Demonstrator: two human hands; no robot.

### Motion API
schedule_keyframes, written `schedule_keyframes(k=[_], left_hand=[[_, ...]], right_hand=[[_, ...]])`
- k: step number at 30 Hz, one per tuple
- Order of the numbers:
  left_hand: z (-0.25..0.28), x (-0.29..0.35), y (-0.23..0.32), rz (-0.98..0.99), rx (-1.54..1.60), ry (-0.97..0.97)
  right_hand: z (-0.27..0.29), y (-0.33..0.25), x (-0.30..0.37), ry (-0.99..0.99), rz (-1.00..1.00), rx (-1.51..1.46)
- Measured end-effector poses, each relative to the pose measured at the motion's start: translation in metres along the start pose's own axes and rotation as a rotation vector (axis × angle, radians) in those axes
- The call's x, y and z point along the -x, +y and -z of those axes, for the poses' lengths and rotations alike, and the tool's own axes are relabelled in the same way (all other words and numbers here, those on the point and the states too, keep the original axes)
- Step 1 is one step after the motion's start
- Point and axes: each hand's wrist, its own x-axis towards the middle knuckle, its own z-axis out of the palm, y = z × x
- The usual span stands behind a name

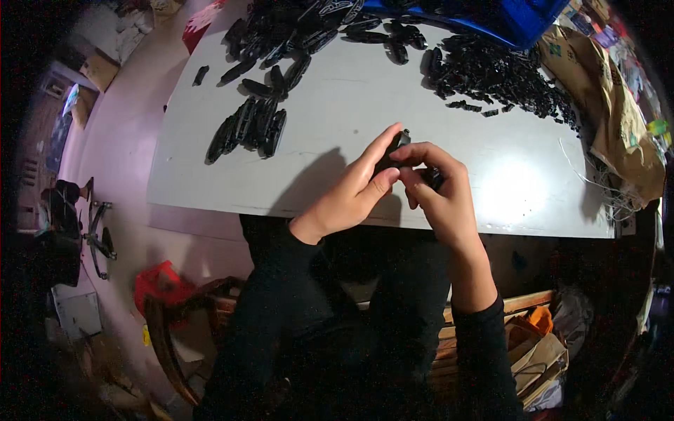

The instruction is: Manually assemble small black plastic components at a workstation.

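Above the table's near edge, my left hand (349, 194) is closed round a long black plastic part (402, 138), its fingers stretched along one side. My right hand (446, 193) meets it from the right, with thumb and forefinger pinched at the part. More dark plastic (434, 179) shows between the curled fingers of that hand; its exact shape is hidden. To the left on the table lies a small group of similar long black parts (247, 130), side by side.
A larger heap of black parts (281, 35) covers the far left of the white table (337, 98). Small black pieces (491, 77) are piled at the far right, near a blue bin (530, 24). Brown paper (618, 112) and tangled pale strands (618, 200) line the right edge.
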Motion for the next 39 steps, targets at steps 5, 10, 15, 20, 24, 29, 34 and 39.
schedule_keyframes(k=[5,10,15,20,24,29,34,39], left_hand=[[-0.004,0.009,0.013,-0.042,-0.081,0.023],[-0.010,0.016,0.019,-0.018,-0.120,-0.042],[-0.005,0.018,0.024,0.148,-0.082,-0.065],[-0.002,0.007,0.030,0.094,-0.142,-0.078],[0.027,0.010,0.020,0.026,-0.865,0.355],[0.067,0.023,0.020,0.187,-1.822,0.635],[0.066,0.019,0.008,0.141,-1.903,0.654],[0.058,0.022,0.011,0.071,-1.768,0.492]], right_hand=[[-0.005,-0.005,0.003,0.167,-0.177,-0.159],[0.002,0.010,0.007,-0.013,-0.242,-0.261],[0.005,0.021,0.008,-0.049,-0.239,-0.296],[0.008,0.017,-0.003,-0.001,-0.190,-0.272],[0.035,0.035,-0.026,0.197,0.046,-0.499],[0.116,0.042,-0.075,0.456,-0.107,0.134],[0.137,0.050,-0.106,0.405,-0.195,1.126],[0.114,0.056,-0.098,0.181,-0.040,1.088]])
